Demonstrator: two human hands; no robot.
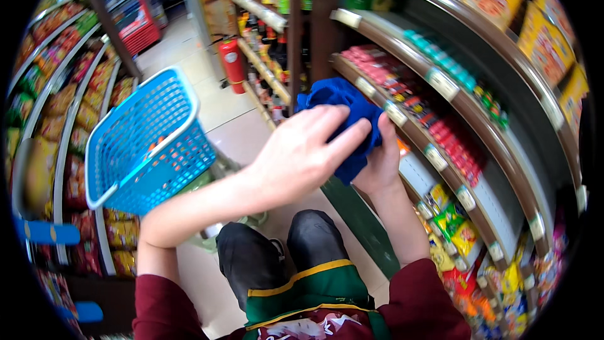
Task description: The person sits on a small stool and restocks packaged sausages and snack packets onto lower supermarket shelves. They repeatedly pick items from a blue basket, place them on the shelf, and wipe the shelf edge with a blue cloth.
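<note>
A bunched dark-blue cloth [337, 94] is between my two hands, in front of the right-hand shelves. My left hand [309, 139] lies over the cloth from the left, its fingers bent onto the folds. From below and the right, my right hand [382, 160] grips the cloth, thumb up along its edge; part of the palm is hidden. Beyond the cloth runs a shelf of red and pink packets [424, 113]. A blue plastic basket [151, 184] with a pale rim stands to the left of my hands, with some orange items showing through its holes.
Curved shelves with snack bags [96, 104] line the left side. A red fire extinguisher [231, 63] stands by the far shelf of bottles [269, 38]. The right shelving's brown edge [401, 52] bears price tags. Yellow boxes [542, 40] sit up high, bright packets [455, 226] low down.
</note>
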